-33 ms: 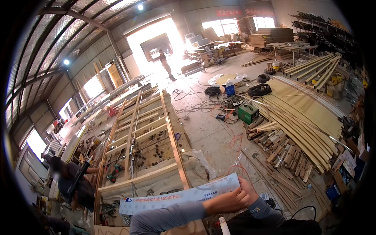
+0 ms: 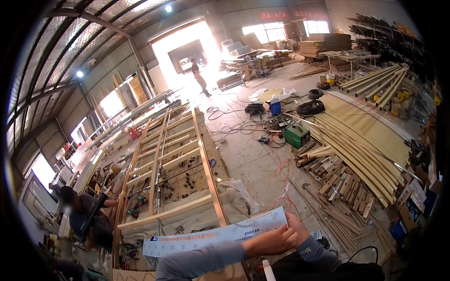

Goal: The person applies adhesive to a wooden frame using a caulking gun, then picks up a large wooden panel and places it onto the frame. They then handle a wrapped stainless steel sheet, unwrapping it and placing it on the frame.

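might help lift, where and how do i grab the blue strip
Likely its unheld left end, from the left, fingers across its long edges: the strip is long and flat, with the left hand and right hand at its right end.

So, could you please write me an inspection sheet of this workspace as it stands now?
Surface: ladder-like frame with pale wooden crossbars.
Job's things: pale-blue film-covered strip across the frame's near end; whether it rests there is unclear.
Clutter: power drill within the frame; wood offcuts heaped on the floor at right.
Hands: left hand and right hand close together at the strip's right end; exact grip hidden.
Cables: black cable coil behind the green machine box; loose cables trail over the floor.
Surroundings: co-worker left of the frame; another person by the bright doorway.
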Tool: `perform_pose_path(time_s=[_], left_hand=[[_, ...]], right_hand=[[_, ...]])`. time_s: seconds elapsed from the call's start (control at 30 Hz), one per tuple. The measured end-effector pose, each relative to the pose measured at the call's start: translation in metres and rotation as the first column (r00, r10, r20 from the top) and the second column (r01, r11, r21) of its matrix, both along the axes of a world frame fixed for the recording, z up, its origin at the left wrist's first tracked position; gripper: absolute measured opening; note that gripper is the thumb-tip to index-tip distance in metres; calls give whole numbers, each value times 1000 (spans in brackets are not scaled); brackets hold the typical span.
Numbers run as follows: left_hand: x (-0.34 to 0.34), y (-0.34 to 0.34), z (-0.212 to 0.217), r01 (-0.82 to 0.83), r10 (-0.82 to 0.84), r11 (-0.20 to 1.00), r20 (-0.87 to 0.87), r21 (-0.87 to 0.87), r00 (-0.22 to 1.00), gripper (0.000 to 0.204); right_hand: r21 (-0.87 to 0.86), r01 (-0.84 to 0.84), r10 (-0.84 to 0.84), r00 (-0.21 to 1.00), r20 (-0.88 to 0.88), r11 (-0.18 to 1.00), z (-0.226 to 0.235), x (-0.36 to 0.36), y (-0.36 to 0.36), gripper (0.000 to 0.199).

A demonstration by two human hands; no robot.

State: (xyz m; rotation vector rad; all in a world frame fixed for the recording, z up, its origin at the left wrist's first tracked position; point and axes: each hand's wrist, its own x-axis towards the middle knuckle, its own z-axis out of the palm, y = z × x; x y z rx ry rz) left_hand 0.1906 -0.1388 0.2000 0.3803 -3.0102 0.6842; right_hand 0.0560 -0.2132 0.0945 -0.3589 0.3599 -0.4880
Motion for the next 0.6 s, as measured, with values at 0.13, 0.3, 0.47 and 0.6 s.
perform_pose_path(time_s=[0.13,0.3,0.47,0.6], left_hand=[[11,6,-30,-158,173,983,-198,89,965,18],[17,18,-57,-334,485,870,-504,364,714,23],[-2,29,-34,-420,706,699,-466,579,533,30],[-14,36,-35,-529,805,593,-423,607,417,42]], right_hand=[[101,-32,2,957,291,994,-54,2,-19,67],[2,149,-149,989,13,989,-40,7,-8,61],[54,115,-122,980,156,992,-46,0,-12,61],[66,98,-107,982,158,993,-39,3,-4,60]])
